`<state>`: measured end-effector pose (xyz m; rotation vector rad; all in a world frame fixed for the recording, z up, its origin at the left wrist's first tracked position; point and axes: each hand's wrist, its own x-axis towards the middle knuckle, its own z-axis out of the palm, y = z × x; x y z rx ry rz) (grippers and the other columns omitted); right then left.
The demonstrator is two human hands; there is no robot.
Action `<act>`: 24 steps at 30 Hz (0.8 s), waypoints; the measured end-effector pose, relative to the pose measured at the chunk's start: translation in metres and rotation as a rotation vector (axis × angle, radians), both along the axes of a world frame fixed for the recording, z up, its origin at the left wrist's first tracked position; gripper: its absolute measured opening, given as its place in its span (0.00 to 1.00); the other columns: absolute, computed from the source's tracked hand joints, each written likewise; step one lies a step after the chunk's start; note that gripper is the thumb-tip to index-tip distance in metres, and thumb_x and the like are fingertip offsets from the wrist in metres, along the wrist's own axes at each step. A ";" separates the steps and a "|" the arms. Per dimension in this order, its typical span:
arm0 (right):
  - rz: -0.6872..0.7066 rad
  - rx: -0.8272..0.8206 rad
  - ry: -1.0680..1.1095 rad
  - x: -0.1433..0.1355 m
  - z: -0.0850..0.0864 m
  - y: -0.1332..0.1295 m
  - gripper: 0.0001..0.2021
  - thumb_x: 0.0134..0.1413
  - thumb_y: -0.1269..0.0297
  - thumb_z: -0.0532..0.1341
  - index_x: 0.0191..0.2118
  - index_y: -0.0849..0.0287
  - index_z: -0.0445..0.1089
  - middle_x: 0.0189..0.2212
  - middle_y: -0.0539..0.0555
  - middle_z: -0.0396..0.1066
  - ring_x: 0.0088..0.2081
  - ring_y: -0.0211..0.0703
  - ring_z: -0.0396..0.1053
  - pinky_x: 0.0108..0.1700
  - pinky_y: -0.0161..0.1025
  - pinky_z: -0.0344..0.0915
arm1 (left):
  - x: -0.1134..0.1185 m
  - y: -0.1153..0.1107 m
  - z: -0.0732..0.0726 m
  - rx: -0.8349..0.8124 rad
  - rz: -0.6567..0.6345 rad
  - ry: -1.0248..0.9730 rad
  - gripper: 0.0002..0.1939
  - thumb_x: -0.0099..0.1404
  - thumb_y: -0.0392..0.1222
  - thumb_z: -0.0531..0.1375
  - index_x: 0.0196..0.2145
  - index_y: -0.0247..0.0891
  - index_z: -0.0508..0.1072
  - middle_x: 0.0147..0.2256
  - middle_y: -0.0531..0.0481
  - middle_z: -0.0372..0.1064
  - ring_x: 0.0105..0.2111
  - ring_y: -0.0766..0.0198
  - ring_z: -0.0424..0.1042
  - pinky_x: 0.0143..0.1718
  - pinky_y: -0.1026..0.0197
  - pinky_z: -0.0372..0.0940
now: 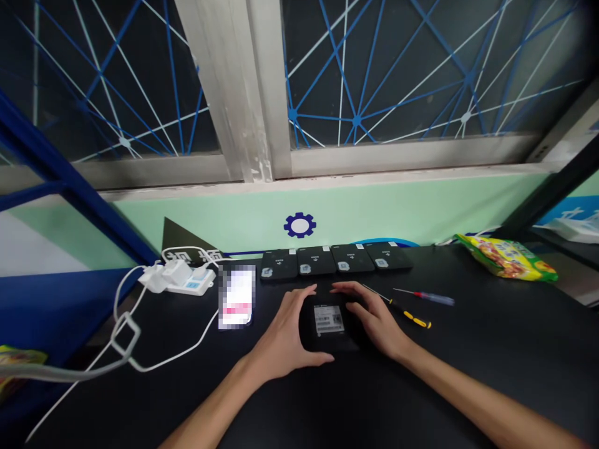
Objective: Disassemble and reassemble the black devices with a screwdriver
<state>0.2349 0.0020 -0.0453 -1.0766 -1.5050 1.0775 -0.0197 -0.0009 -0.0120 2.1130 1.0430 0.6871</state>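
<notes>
A black box-like device (329, 340) with a white printed label lies on the black table, between my two hands. My left hand (285, 337) curves round its left side, thumb at the near edge and fingers at the far edge. Along the right side my right hand (374, 315) rests, its fingers bent over the far right corner. Several similar black devices stand in a row behind, among them one at the left end (279, 265) and one at the right end (387, 256).
Right of my hands lie a yellow-black screwdriver (410, 313) and a red-blue one (434, 299). A snack bag (508, 257) is at the far right. To the left are a lit phone (237, 296), a white power strip (189, 279) and white cables (173, 363). A wall and windows rise behind.
</notes>
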 end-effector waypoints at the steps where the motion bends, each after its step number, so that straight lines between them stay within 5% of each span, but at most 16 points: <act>1: 0.009 0.000 0.004 0.001 0.001 -0.001 0.22 0.62 0.72 0.57 0.59 0.52 0.74 0.57 0.56 0.77 0.62 0.55 0.72 0.68 0.56 0.61 | 0.000 0.000 0.001 0.000 0.008 0.005 0.61 0.51 0.51 0.80 0.74 0.57 0.52 0.68 0.41 0.57 0.68 0.38 0.59 0.68 0.31 0.58; 24: 0.006 -0.060 -0.065 0.008 0.011 -0.013 0.22 0.66 0.69 0.57 0.63 0.49 0.71 0.62 0.56 0.74 0.65 0.56 0.69 0.69 0.60 0.59 | 0.005 -0.005 0.002 0.023 0.011 0.037 0.61 0.52 0.49 0.80 0.74 0.56 0.51 0.68 0.42 0.56 0.68 0.40 0.59 0.68 0.31 0.59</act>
